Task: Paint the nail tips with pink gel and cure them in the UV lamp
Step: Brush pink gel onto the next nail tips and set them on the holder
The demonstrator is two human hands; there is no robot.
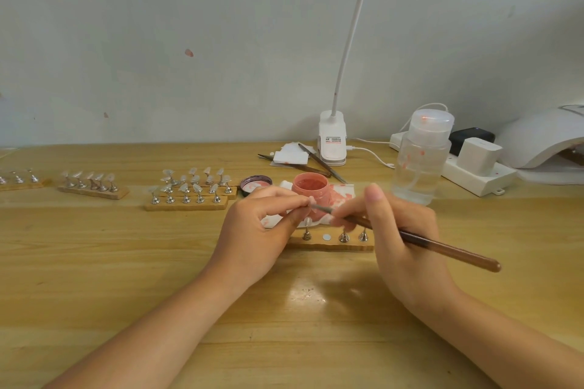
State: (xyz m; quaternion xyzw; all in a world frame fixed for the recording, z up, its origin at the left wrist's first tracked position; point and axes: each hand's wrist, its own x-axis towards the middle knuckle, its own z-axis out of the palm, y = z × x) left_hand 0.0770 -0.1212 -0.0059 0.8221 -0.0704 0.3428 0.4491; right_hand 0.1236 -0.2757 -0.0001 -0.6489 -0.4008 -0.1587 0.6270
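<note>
Nearest you, your two forearms reach in over the wooden table (94, 262) from 7 and 5 o'clock, meeting near the middle of the view. Your left hand (262, 230) has its fingers curled and pinches a small nail tip (311, 200) at its fingertips. Your right hand (401, 230) grips a brown brush (442, 248) like a pen, handle running out toward 4 o'clock, its metal end and bristles touching the nail tip. Just beyond the hands, partly hidden by them, lies a wooden stand (331, 245) with small metal pegs and one bare round magnet. Behind it the open pink gel jar (311, 188) sits on a stained white tissue (343, 194), with its lid (256, 184) just beside it at 9 o'clock. At 10 o'clock from the hands, more wooden stands (186, 204) carry rows of clear nail tips, with two further ones well apart toward the left edge. At 2 o'clock from the jar stands a clear pump bottle (420, 161). Farther back, at 12 o'clock, lie tweezers (322, 164) and white pads (292, 156) next to a clip desk lamp (331, 142). At the far right, a white power strip (474, 174) holds chargers, and the white UV lamp (543, 139) sits against the wall
</note>
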